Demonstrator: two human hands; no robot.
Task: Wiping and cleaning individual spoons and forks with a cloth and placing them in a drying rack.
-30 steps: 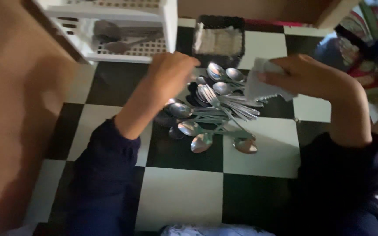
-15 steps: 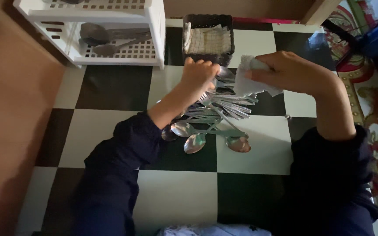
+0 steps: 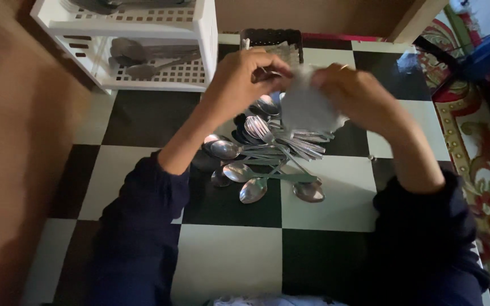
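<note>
While both hands meet above the cutlery, the scene reads as follows, biggest first.

Floor: a black-and-white chequered floor (image 3: 228, 255) fills most of the view, with a patterned red rug (image 3: 483, 170) along its right edge.

Rack: a white slatted rack (image 3: 143, 34) stands at the top left, with dark spoons lying on its lower shelf.

Basket: a dark woven basket (image 3: 273, 38) sits just right of the rack, partly hidden behind the hands.

Pile: a heap of metal spoons and forks (image 3: 267, 158) lies on the floor directly under the hands, the handles fanned to the right (bowls mostly to the left).

Left hand: the left hand (image 3: 239, 79) is curled closed, pinching what looks like the end of a metal utensil (image 3: 267, 72); which kind it is cannot be told.

Right hand: the right hand (image 3: 353, 93) grips a pale cloth (image 3: 307, 107), fingers closed on it.

Cloth: it hangs between the two hands, touching the left hand's fingertips, above the pile.
</note>
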